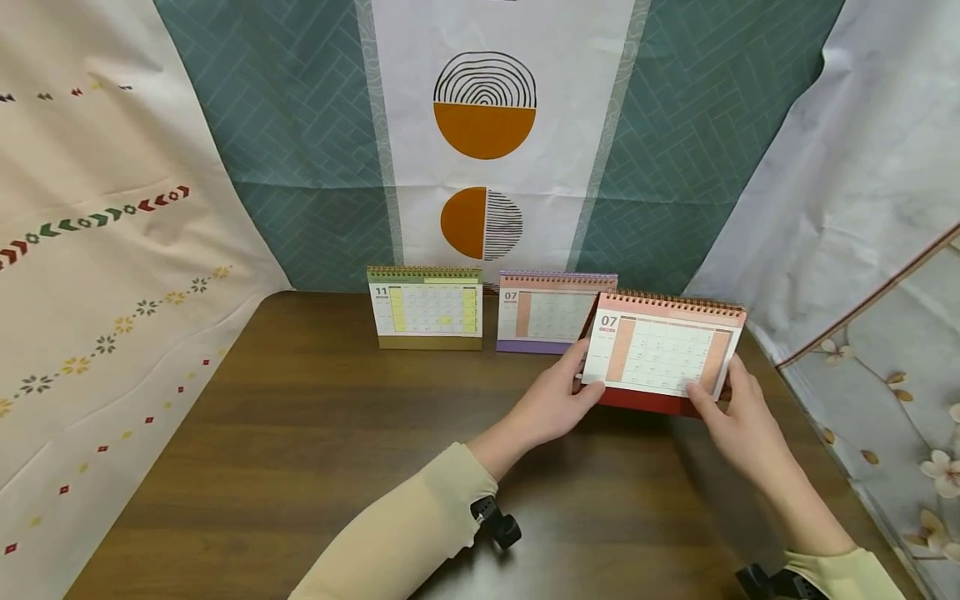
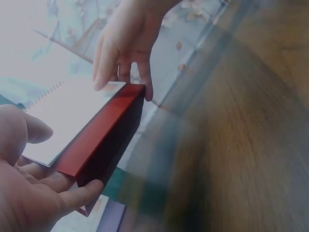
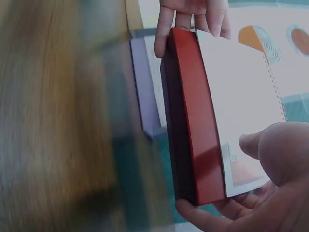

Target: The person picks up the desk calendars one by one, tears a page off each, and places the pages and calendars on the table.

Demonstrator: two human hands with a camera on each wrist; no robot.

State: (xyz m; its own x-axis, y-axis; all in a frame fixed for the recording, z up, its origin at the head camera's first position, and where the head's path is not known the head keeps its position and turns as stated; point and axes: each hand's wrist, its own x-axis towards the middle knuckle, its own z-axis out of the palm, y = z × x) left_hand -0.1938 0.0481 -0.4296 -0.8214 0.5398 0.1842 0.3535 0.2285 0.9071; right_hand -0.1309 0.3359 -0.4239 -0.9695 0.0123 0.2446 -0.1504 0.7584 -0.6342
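Observation:
Both hands hold a red-based desk calendar [image 1: 660, 346] by its two sides, tilted back, its spiral binding at the top and its page marked 07. My left hand [image 1: 551, 400] grips the left side, thumb on the front of the page and fingers behind. On the other side my right hand [image 1: 738, 425] has its thumb over the lower right corner of the page. The underside of the red base [image 2: 104, 130] shows in the left wrist view. Behind the held calendar stands a purple-based desk calendar [image 1: 517, 312], partly covered by it.
Left of the purple one, a green-topped desk calendar [image 1: 427, 308] showing 11 stands upright on the brown wooden table [image 1: 337, 467]. A patterned cloth [image 1: 300, 150] hangs along the back edge. Pale cloths flank the table, a floral one [image 1: 885, 400] on the right.

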